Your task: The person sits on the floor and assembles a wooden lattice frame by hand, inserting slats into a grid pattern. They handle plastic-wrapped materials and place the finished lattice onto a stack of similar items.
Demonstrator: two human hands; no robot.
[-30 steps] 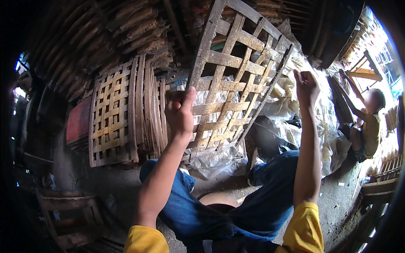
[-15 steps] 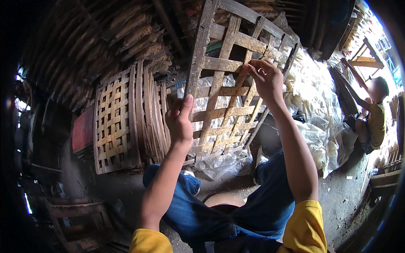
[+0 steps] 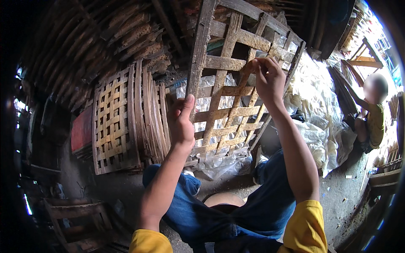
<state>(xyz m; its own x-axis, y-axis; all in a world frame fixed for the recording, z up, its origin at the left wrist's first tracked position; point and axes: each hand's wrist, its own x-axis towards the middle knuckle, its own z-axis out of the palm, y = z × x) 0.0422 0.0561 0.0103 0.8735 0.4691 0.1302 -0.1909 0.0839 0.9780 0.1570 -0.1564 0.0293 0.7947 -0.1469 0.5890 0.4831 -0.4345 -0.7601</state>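
Left hand grips lattice frame; right hand, earlier clear, is now at its face, hold unclear: likely two-handed work.

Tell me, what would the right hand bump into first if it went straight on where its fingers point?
Most likely a woven slat of the wooden lattice panel. Hand and slat look so close that touching already is possible; depth is unclear.
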